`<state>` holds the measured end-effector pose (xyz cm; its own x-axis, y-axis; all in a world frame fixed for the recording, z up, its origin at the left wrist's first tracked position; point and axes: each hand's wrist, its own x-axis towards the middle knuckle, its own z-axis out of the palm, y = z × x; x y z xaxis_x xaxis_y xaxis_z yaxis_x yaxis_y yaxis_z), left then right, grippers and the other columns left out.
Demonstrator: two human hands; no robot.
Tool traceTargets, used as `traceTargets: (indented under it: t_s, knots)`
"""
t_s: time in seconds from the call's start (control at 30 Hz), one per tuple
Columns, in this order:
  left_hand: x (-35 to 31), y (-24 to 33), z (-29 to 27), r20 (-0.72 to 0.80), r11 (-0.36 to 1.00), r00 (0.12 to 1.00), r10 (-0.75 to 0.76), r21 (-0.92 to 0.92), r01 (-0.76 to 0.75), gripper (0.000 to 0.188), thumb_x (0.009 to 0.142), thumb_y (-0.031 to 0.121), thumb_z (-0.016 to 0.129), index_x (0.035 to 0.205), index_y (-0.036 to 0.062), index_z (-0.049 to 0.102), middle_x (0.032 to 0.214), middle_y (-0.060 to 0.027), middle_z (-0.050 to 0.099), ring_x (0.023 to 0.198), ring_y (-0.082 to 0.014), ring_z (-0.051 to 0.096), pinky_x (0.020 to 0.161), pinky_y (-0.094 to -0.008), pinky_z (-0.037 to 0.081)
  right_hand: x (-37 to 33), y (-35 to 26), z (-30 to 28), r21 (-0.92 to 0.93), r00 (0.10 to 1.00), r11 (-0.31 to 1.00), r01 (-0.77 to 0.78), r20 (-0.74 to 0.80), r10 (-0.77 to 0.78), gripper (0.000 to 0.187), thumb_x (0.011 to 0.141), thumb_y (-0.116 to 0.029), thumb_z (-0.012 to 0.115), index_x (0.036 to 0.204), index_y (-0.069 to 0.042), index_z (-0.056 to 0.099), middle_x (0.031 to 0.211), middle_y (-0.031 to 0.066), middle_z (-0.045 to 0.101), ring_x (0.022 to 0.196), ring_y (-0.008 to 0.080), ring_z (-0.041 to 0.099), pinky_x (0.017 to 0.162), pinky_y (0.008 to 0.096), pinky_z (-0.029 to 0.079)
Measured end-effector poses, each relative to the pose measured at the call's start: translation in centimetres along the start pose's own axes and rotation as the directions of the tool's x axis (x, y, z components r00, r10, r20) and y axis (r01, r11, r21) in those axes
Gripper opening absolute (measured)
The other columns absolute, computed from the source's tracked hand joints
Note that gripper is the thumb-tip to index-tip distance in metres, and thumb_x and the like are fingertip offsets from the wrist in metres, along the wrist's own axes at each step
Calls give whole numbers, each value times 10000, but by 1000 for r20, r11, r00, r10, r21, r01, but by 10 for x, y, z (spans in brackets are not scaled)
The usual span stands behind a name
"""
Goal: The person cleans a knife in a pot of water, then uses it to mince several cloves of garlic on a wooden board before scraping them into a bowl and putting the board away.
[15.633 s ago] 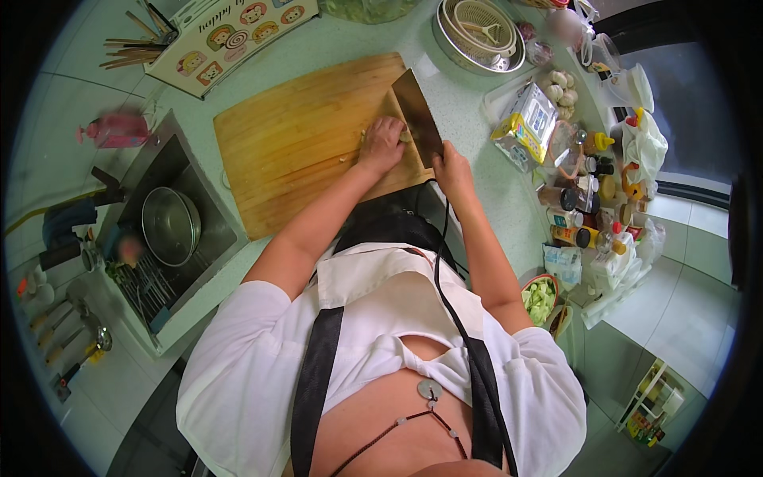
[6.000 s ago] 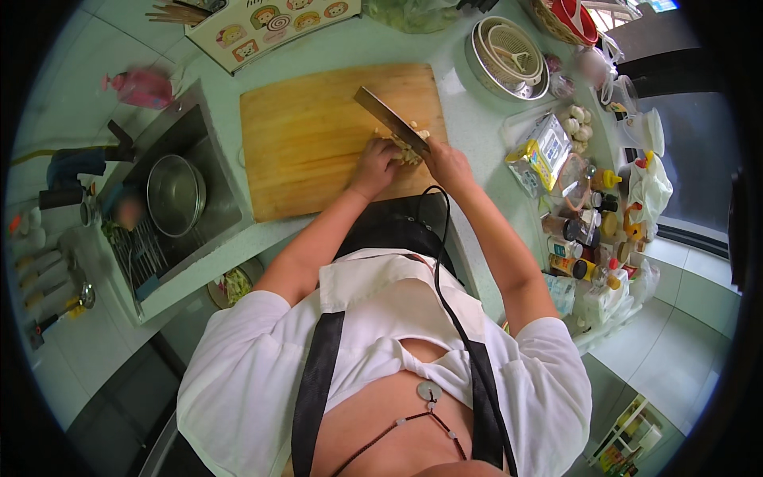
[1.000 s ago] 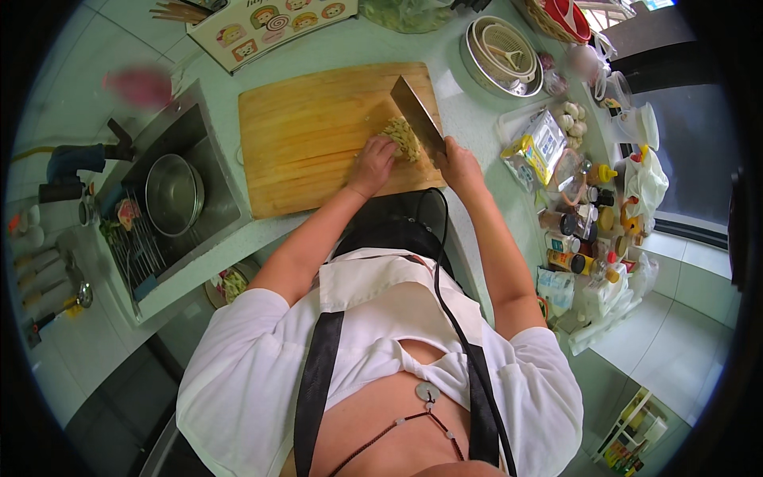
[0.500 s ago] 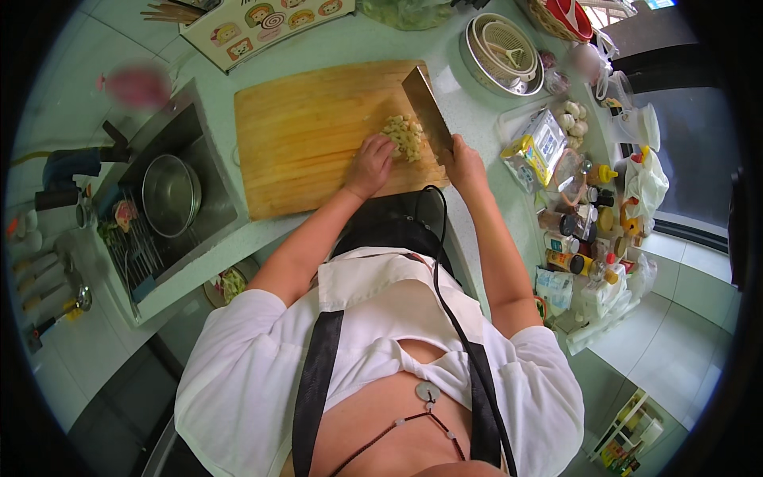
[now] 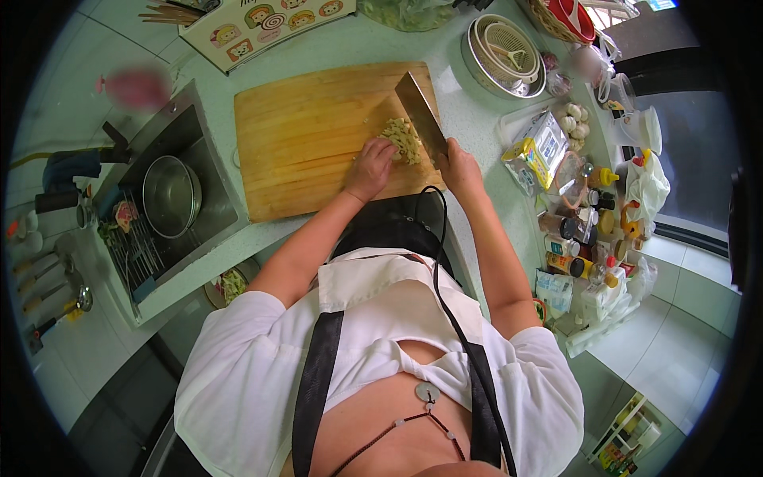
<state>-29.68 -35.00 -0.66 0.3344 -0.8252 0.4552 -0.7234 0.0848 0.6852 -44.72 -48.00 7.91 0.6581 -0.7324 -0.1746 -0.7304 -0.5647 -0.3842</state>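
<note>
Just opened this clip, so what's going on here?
A person in a white top is at a wooden cutting board. Their right hand grips a broad-bladed knife, angled beside a heap of small pale chopped pieces. The left hand has its fingertips at the heap's left edge. Off to the left, a round metal vessel sits in the sink.
</note>
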Motion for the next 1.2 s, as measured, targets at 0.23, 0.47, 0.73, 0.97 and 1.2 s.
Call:
traceTargets:
  t_s: [0.23, 0.47, 0.73, 0.97, 1.2]
  knots:
    - [0, 0, -1, -8, 1000, 1000, -2, -2, 2, 310, 715, -8, 576, 1020, 43, 564, 1042, -134, 527, 1013, -330, 484, 883, -395, 417, 4, -3, 2, -72, 999, 997, 21, 34, -18, 185, 819, -138, 487, 980, -56, 447, 801, 232, 608, 779, 419, 581, 664, 512, 450]
    - [0, 2, -1, -3, 1000, 1000, -21, 6, 21, 303, 723, 0, 573, 1023, 37, 560, 1047, -139, 526, 1017, -337, 480, 878, -391, 417, 8, -5, -7, -73, 1000, 997, 20, 24, -18, 184, 808, -119, 480, 978, -52, 456, 779, 236, 604, 760, 427, 578, 654, 512, 451]
    - [1, 1, -1, 6, 1000, 1000, -21, 12, 21, 298, 724, 0, 570, 1020, 35, 561, 1032, -135, 528, 1005, -332, 484, 870, -388, 420, 8, -9, -4, -49, 999, 998, 28, 31, -26, 147, 805, -114, 472, 927, -35, 453, 774, 248, 598, 762, 430, 577, 652, 512, 452]
    - [1, 4, -3, 3, 1000, 1000, -13, 14, 13, 292, 727, 12, 583, 1017, 32, 563, 1031, -137, 529, 1001, -329, 487, 866, -386, 423, 16, -1, 22, -7, 1000, 1000, 25, -15, -25, 183, 816, -128, 473, 978, -45, 452, 784, 238, 603, 766, 431, 579, 664, 520, 449]
    - [-3, -1, 2, -36, 1000, 999, 15, 15, -14, 292, 728, 8, 589, 1018, 28, 565, 1030, -137, 531, 991, -331, 494, 860, -389, 427, 7, 5, 24, 76, 997, 997, 24, -79, -18, 245, 824, -205, 538, 975, -32, 453, 793, 237, 597, 782, 431, 560, 656, 495, 447]
